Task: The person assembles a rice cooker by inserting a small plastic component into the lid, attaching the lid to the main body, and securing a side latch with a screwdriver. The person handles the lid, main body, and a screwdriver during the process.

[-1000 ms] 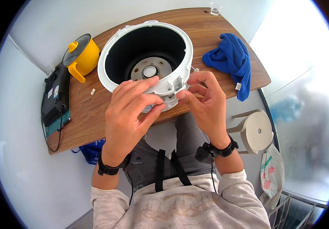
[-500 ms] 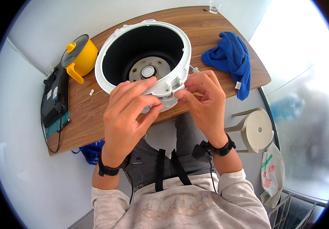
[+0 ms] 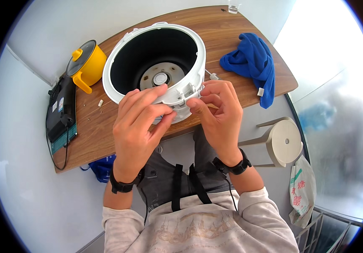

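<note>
One white cooker body [image 3: 124, 59] sits on the wooden table [image 3: 232, 40], near the edge closest to the person. It is round and open on top, black inside, with one round metal plate and a small knob at the bottom. Two hands are on its near rim. The left hand [image 3: 139, 126] lies flat over the rim with its fingers spread and bent a little, pressing on the white plastic. The right hand [image 3: 219, 111] has its fingers curled in, pinching a small white part at the rim just beside the left fingertips. Each wrist wears one black band, so there are two bands. To the left of the cooker stands one yellow pot [image 3: 86, 65] with a lid. Beside that lies one flat black device [image 3: 61, 111] with a cord. To the right lies one crumpled blue cloth [image 3: 253, 63]. One clear glass [image 3: 234, 6] stands at the far edge of the table. One round stool [image 3: 284, 143] stands on the floor, and one white bag [image 3: 303, 194] is near it.
</note>
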A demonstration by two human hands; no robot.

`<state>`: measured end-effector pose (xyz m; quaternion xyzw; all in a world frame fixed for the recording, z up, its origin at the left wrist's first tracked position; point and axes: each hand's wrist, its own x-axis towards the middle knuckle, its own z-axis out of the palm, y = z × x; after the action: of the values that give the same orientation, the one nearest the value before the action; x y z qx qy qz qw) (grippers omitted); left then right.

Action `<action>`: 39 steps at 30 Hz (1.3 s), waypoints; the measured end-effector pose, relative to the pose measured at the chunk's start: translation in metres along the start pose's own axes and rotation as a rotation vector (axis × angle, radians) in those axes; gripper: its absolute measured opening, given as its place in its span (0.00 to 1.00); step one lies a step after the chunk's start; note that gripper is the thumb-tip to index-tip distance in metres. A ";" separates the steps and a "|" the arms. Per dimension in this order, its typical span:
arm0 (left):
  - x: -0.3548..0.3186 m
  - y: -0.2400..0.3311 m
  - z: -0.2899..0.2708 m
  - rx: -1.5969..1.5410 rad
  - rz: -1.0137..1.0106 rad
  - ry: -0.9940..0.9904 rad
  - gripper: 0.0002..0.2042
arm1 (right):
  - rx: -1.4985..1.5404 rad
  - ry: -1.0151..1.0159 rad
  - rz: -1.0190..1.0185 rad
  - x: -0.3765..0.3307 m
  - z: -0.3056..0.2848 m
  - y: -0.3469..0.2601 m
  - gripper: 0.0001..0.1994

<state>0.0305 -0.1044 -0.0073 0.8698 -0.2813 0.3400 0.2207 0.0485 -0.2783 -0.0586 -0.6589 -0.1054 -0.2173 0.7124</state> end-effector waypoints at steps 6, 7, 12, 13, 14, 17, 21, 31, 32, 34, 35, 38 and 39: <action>0.000 -0.001 0.004 0.021 0.033 0.032 0.10 | -0.035 0.019 -0.122 -0.006 0.002 0.000 0.19; 0.000 -0.002 0.003 0.020 0.031 0.032 0.10 | -0.054 0.023 -0.142 -0.008 0.004 -0.002 0.19; -0.002 -0.003 0.001 -0.005 0.021 0.025 0.10 | -0.150 -0.022 -0.143 -0.009 0.005 -0.002 0.18; -0.002 -0.003 0.000 -0.017 0.019 0.018 0.11 | -0.141 -0.015 -0.153 -0.009 0.004 -0.001 0.18; -0.001 -0.003 0.000 -0.019 0.022 0.013 0.11 | -0.132 -0.009 -0.163 -0.009 0.003 0.000 0.17; -0.001 -0.003 -0.001 -0.020 0.025 0.008 0.11 | -0.121 0.010 -0.166 -0.010 0.001 -0.002 0.16; -0.002 -0.003 -0.001 -0.012 0.019 0.006 0.11 | -0.116 0.017 -0.156 -0.008 -0.002 -0.007 0.14; -0.002 -0.002 -0.001 -0.014 0.032 0.010 0.11 | 0.042 0.006 -0.097 -0.006 -0.012 -0.004 0.09; -0.003 -0.003 0.000 -0.009 0.033 0.010 0.11 | 0.066 0.005 -0.085 -0.005 -0.014 -0.006 0.08; -0.003 -0.004 0.001 0.000 0.035 0.005 0.11 | 0.091 -0.004 -0.076 -0.004 -0.015 -0.010 0.07; -0.003 -0.003 0.001 -0.004 0.032 0.006 0.11 | 0.091 -0.014 -0.081 -0.001 -0.014 -0.010 0.07; -0.003 -0.003 -0.002 -0.004 0.030 0.011 0.11 | 0.084 -0.023 -0.086 0.006 -0.008 -0.016 0.06; -0.003 -0.004 -0.001 -0.004 0.031 0.011 0.11 | 0.076 -0.022 -0.084 0.007 -0.006 -0.017 0.06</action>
<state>0.0304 -0.1001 -0.0096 0.8629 -0.2943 0.3477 0.2186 0.0459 -0.2865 -0.0414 -0.6289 -0.1488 -0.2355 0.7258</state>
